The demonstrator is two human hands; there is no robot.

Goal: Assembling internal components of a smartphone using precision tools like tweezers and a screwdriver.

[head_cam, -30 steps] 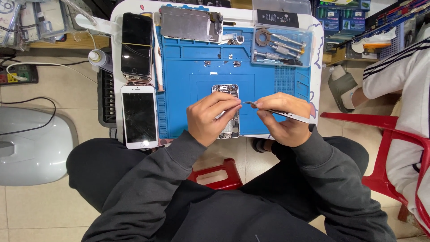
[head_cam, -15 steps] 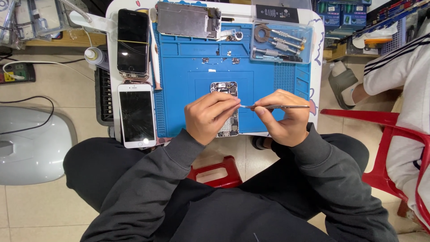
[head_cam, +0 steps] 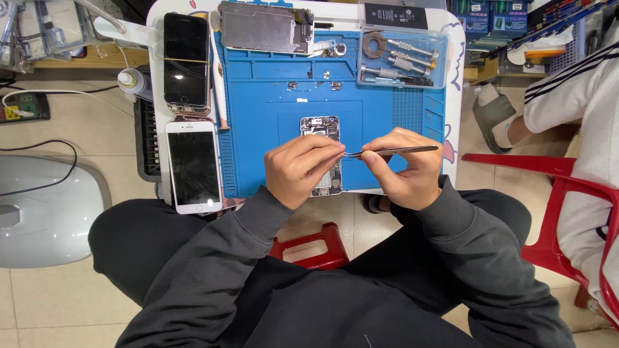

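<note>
An opened phone body (head_cam: 320, 129) lies on the blue repair mat (head_cam: 271, 129), its lower part hidden under my hands. My right hand (head_cam: 403, 171) grips metal tweezers (head_cam: 400, 151) held level, tips pointing left. My left hand (head_cam: 303, 169) rests over the phone, its fingertips pinched at the tweezers' tips. Whether something tiny sits between the tips is too small to tell.
A white phone with a cracked screen (head_cam: 193, 164) and a black phone (head_cam: 186, 59) lie left of the mat. A metal-backed screen panel (head_cam: 264, 27) and a clear tray of screwdrivers (head_cam: 403, 59) lie at the far edge. Another person sits on a red chair (head_cam: 561, 193) at the right.
The tweezers have levelled out and my right hand has shifted slightly. My left fingertips have come to the tweezers' tips.
</note>
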